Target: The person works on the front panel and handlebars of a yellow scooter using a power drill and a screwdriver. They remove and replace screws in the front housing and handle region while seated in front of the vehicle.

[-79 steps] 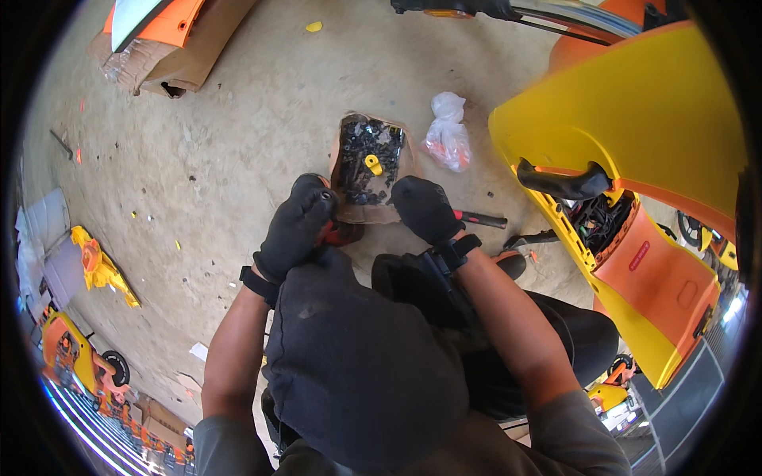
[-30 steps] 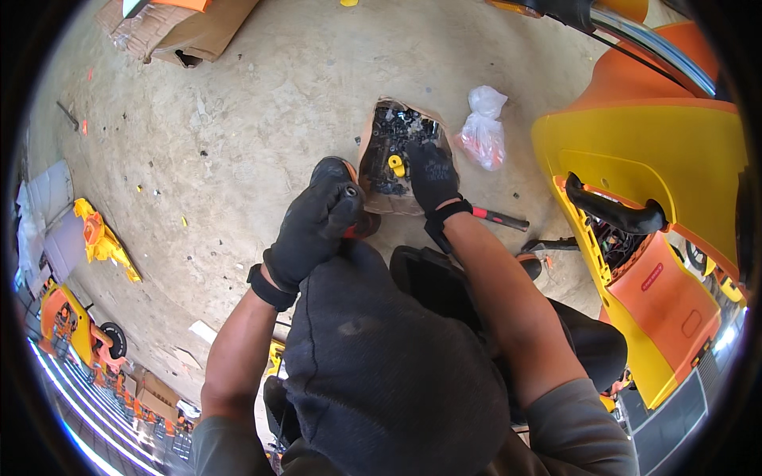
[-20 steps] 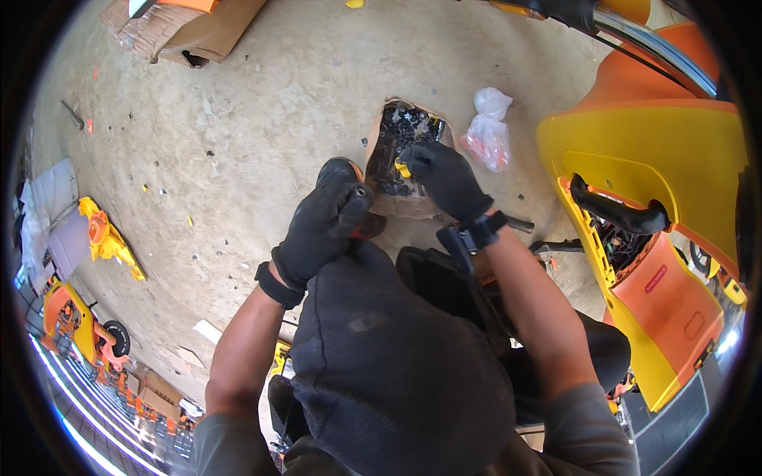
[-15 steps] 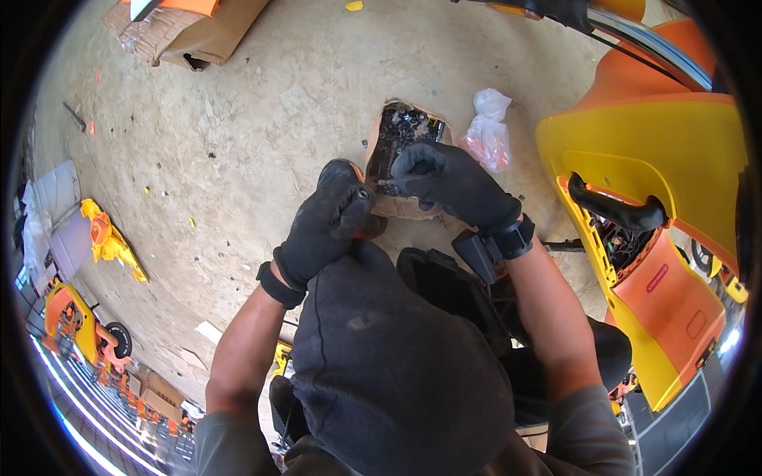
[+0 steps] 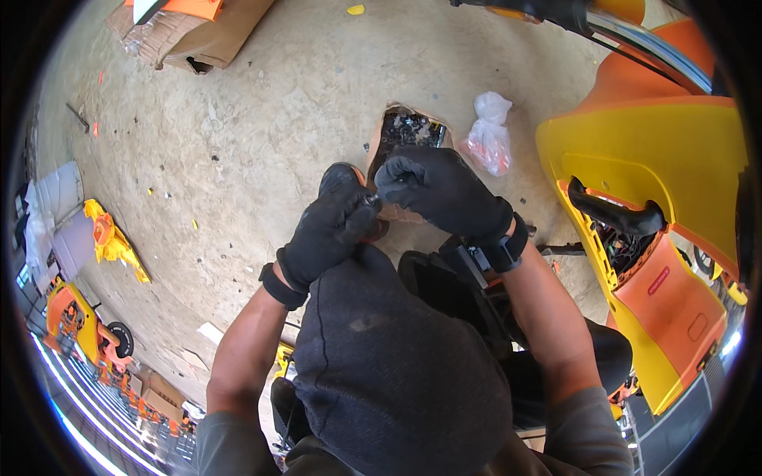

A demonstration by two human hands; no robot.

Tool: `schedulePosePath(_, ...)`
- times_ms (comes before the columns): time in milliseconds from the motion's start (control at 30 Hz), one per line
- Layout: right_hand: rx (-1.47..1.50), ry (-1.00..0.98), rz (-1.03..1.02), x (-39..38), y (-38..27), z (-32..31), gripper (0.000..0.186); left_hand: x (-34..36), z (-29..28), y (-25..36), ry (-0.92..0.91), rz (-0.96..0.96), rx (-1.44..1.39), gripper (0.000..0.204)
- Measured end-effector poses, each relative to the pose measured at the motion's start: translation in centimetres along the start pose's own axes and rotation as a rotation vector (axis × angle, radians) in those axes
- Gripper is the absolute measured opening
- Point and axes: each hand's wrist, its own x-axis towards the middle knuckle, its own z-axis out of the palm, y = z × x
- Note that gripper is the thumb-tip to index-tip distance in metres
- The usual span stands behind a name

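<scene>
My left hand [image 5: 329,230], in a black glove, is closed on a small metal piece [image 5: 371,200], mostly hidden in its fingers, above my dark-clothed leg [image 5: 381,341]. My right hand [image 5: 432,186], also gloved, is pinched just beside it; what it holds is too small to make out. Under the hands sits an open cardboard box [image 5: 446,135] of small black hardware [image 5: 405,127], its lower part covered by my right hand. A black and orange shoe [image 5: 337,176] shows behind my left hand. A plastic bag [image 5: 488,135] with pinkish contents lies right of the box.
A yellow and orange vehicle body [image 5: 635,143] stands close at my right. A large cardboard box [image 5: 222,40] lies upper left. A yellow plastic part [image 5: 111,242] and another small vehicle [image 5: 79,317] are at left on the concrete floor [image 5: 198,166].
My right hand went into the hardware box, drew back over the yellow piece, and has moved leftward to meet my left hand, which stays closed.
</scene>
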Motion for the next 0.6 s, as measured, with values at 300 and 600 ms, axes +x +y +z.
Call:
schedulePosePath(300, 0.324, 0.061, 0.143, -0.1, 0.1, 0.3, 0.009, -0.3, -0.4, -0.2, -0.079, -0.115, 0.012, 0.027)
schedulePosePath(600, 0.531, -0.013, 0.139, -0.7, 2.7, 1.5, 0.028, 0.1, -0.1, -0.3, -0.015, 0.015, -0.038, 0.019)
